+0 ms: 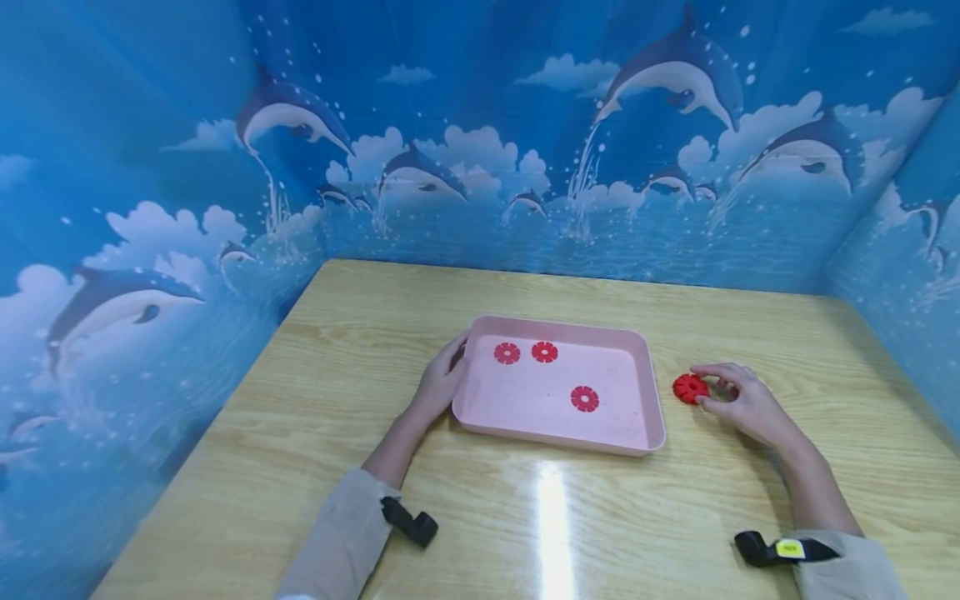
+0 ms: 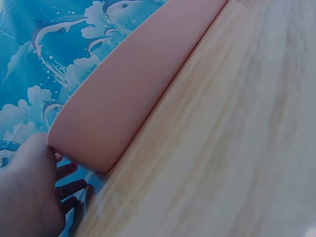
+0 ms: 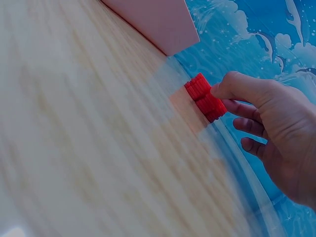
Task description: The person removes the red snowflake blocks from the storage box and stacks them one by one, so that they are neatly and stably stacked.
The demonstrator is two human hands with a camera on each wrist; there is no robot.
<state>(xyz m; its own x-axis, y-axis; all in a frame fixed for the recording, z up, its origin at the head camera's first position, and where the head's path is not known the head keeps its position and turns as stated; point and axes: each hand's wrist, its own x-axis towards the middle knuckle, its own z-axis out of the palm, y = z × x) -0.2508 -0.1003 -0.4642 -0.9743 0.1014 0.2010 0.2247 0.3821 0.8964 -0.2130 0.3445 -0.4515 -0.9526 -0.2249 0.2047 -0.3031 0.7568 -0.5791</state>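
Observation:
A shallow pink tray (image 1: 555, 446) sits on the wooden table. My left hand (image 1: 438, 383) rests against its left side; in the left wrist view several fingers (image 2: 71, 188) reach loosely toward the outside of the wall, and the tray hides part of the hand. To the right of the tray, my right hand (image 1: 746, 404) pinches a short stack of red notched plastic discs (image 1: 690, 388) between thumb and fingers. The right wrist view shows the stack (image 3: 205, 98) edge-on, close over the tabletop. Inside the tray lie three separate flat red discs, one of them a notched disc (image 1: 585, 399) toward the front right.
The pale wooden table (image 1: 360, 333) ends at a blue dolphin-print curtain (image 1: 480, 225) at the back and sides. A strip of glare (image 1: 555, 533) crosses the tabletop in front of the tray. Each sleeve carries a black strap with a small camera (image 1: 420, 527).

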